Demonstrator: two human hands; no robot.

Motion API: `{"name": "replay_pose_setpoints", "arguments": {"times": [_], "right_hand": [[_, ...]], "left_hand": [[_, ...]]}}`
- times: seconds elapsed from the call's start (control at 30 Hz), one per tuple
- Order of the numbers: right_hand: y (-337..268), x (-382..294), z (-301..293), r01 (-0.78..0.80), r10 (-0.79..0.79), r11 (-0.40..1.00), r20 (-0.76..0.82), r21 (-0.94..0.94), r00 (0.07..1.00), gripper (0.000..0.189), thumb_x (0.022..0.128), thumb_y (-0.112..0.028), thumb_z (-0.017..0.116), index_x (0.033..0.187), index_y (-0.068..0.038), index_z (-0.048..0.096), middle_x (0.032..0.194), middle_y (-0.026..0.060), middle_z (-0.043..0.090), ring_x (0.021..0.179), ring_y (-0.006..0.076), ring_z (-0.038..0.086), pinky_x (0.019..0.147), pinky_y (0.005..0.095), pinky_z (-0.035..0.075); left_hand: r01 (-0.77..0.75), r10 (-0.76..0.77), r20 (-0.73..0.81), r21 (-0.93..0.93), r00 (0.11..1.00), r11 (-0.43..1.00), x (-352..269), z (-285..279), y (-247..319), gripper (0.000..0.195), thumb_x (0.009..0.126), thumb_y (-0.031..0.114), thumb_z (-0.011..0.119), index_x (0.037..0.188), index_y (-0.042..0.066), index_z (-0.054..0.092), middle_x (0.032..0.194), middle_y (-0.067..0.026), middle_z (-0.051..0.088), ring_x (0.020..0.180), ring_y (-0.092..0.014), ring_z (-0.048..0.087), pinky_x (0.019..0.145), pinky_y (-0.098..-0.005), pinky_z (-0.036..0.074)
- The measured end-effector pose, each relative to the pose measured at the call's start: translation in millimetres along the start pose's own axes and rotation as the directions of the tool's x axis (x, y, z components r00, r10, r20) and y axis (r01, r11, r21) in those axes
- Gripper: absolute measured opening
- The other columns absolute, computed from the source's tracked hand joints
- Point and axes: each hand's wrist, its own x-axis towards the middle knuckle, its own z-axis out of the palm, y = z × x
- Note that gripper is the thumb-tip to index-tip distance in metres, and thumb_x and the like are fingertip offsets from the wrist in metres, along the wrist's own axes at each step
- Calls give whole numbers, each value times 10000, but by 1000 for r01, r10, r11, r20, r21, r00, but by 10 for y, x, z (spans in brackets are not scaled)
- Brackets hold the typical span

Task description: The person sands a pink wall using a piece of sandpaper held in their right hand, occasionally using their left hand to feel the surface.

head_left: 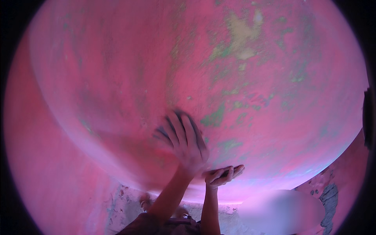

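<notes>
A large pink plastered wall (pixel 132 64), with green and yellowish patches, fills most of the view. My left hand (pixel 188 141) is raised against it, fingers spread and blurred by movement, with the back of the hand towards me. I see nothing held in it. Lower and to the right, my right hand (pixel 224 176) is beside the wall, palm turned up and fingers partly curled. A dark area lies between its fingers; whether that is shadow or something held cannot be made out.
Below the wall is a rough, greyish floor (pixel 129 205), where my feet show dimly. A grey bare patch (pixel 329 199) marks the pink surface at lower right. A dark object (pixel 368 117) stands at the right rim. A blurred area hides part of the lower right.
</notes>
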Motion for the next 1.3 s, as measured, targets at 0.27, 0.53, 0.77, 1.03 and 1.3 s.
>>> {"name": "replay_pose_setpoints", "arguments": {"times": [0.27,0.53,0.77,1.03,1.3], "right_hand": [[-25,43,19,21,-20,998,13,-57,1000,409,963,-114,375,1354,4,354,1506,277,235,1429,407,182,1151,552,111],[-10,69,-8,32,-32,999,10,-43,999,406,959,-112,377,1344,14,357,1501,297,230,1427,421,178,1145,558,111],[-59,109,19,97,-98,991,3,-87,995,406,947,-119,400,1329,13,366,1493,306,239,1419,439,185,1139,572,122],[130,28,-31,-31,31,997,-10,-70,999,418,939,-148,426,1324,9,378,1477,299,281,1411,440,210,1140,567,123],[-3,24,7,-66,63,993,-33,-94,997,466,930,-190,436,1365,-29,390,1483,278,295,1416,429,212,1148,553,105]], "left_hand": [[63,-62,-53,6,997,998,76,-265,-96,554,893,277,452,1299,-98,415,1439,-325,284,1328,-604,159,1033,-752,42],[-66,40,111,247,993,967,-48,-209,-170,682,941,371,359,1418,-105,251,1499,-344,130,1397,-534,54,1107,-652,-4],[26,-30,-79,-51,996,998,530,-427,-447,667,928,322,364,1445,-73,216,1507,-335,136,1356,-608,45,1055,-716,11],[-394,393,32,144,919,908,-318,-155,-149,674,940,325,357,1453,-71,173,1521,-335,47,1368,-590,-40,1030,-746,-9],[13,-12,-63,23,998,1000,751,-489,-235,680,968,337,316,1481,-52,96,1542,-299,-2,1387,-558,-46,1070,-693,20]]}}
